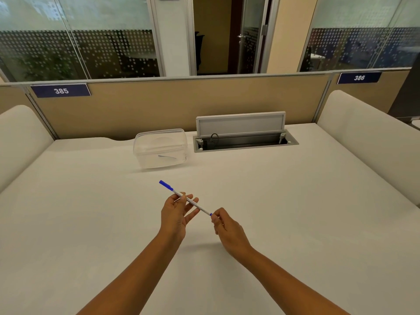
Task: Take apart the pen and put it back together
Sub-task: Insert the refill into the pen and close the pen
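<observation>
- Pen (187, 199) sits in the air above the white desk (295, 212), slanting from its blue cap (166, 185) at the far left down to a small blue end plug (211, 214) near me.
- My left hand (176, 214) pinches the white barrel around its middle, thumb and fingertips on it, the other fingers loosely spread.
- My right hand (227, 229) pinches the blue plug end between thumb and forefinger.
- I judge this as the start of taking it apart: the cap is on, the plug is seated, and no loose parts lie on the desk.
- Next I need a firm hold on the barrel while I twist or pull the plug straight along the pen's line, not bending it.
- A clear plastic box (160, 148) stands well beyond my hands, and an open cable hatch (244, 138) is just to its right; neither is in my way.
- Small parts could roll once freed, so I keep them low over the desk.
</observation>
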